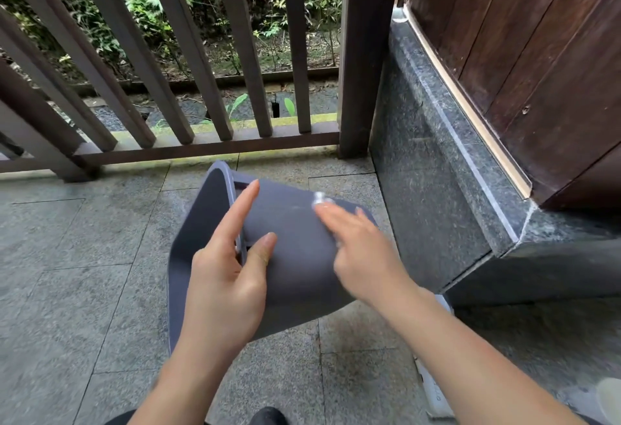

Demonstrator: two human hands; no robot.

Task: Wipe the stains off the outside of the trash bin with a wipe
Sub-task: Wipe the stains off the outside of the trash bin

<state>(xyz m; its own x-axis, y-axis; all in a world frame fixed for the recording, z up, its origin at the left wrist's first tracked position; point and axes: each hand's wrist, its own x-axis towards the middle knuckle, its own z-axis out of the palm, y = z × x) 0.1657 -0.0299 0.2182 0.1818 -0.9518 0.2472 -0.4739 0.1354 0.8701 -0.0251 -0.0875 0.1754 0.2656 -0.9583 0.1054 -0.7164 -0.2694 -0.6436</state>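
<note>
The trash bin (295,256) was a dark grey-blue plastic tub, matte and smooth, tipped on its side above the grey stone tile floor (67,273) with its open mouth facing left toward the wooden railing (168,64). Its rim showed a thin lip with a slot-like cutout near the top. The left hand (225,276) gripped that rim, thumb pressed on the outer wall, index finger stretched out straight along it, other fingers tucked inside. The right hand (363,249) lay blurred on the outer wall, fingers mostly extended, pressing a small whitish wipe (319,199) under the fingertips; faint pale smears marked the plastic beside it. A white item (437,391) lay by the stone step (453,189), bearing dark print too small to read.
</note>
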